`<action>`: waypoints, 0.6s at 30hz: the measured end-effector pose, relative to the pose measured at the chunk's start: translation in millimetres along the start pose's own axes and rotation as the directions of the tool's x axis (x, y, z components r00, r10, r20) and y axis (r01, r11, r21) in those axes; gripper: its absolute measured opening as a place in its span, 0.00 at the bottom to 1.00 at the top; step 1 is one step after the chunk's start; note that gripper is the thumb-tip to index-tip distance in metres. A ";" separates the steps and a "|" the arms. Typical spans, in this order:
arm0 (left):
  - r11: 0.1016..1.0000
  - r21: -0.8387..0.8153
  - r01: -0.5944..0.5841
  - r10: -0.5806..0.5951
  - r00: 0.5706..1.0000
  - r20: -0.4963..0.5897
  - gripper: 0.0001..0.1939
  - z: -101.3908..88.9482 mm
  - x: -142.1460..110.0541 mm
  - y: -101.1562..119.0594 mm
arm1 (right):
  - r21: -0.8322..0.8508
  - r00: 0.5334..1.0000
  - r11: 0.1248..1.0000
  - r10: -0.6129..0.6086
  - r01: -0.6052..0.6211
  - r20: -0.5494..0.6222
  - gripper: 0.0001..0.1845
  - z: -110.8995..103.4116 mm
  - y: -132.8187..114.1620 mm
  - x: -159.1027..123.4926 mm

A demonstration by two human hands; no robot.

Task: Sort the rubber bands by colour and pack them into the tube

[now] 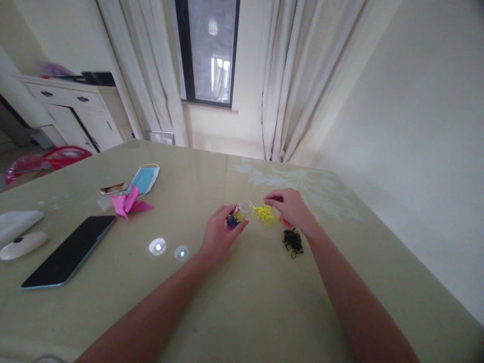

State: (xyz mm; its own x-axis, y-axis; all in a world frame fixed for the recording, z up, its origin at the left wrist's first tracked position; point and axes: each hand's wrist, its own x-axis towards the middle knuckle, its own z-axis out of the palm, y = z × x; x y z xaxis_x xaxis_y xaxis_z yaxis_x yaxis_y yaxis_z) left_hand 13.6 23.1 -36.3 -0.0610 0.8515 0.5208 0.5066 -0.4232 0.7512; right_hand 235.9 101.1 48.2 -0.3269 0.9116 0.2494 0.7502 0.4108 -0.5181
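Note:
My left hand point(221, 229) is wrapped round a small clear jar point(245, 205), tilted with its mouth toward the right. Dark blue and yellow bits show inside the jar. Just right of its rim lies a loose pile of yellow rubber bands point(263, 215). My right hand point(289, 205) is over the right edge of that pile, thumb and fingertips pinched together; what they hold is too small to make out. Below the right wrist sits a pile of black rubber bands point(293, 241). A reddish-orange pile point(286, 222) is mostly hidden behind the right hand.
Left on the table point(234, 312) are a dark-screened phone or tablet point(70, 252), a pink folded-paper bird point(130, 202), a blue face mask point(144, 179) and a white rounded device point(23, 245). Two small shiny round discs point(181, 252) lie left of my left hand. A wall borders the right.

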 end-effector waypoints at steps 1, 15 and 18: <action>1.000 0.024 -0.005 0.005 1.000 -0.003 0.19 -0.5 0.2 0.7 | 0.067 1.000 0.997 -0.021 0.022 -0.019 0.06 -4.5 -5.2 -1.5; 0.957 0.264 -0.120 0.128 0.992 -0.014 0.20 -2.3 -2.0 -6.6 | -0.110 0.982 0.976 -0.180 0.186 0.064 0.03 -11.8 -60.9 -22.3; 0.935 0.315 -0.166 0.178 0.984 -0.009 0.19 -3.0 -2.9 -5.9 | -0.130 0.971 0.964 -0.223 0.233 0.082 0.04 -9.5 -59.9 -20.8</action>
State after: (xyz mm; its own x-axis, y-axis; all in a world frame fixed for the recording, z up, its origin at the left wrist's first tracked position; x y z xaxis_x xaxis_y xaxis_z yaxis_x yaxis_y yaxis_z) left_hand 8.2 22.2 -41.1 0.0219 0.7598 0.6498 0.7543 -0.4391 0.4880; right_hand 203.2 57.4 81.8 -0.5325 0.7950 0.2905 0.7218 0.6058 -0.3349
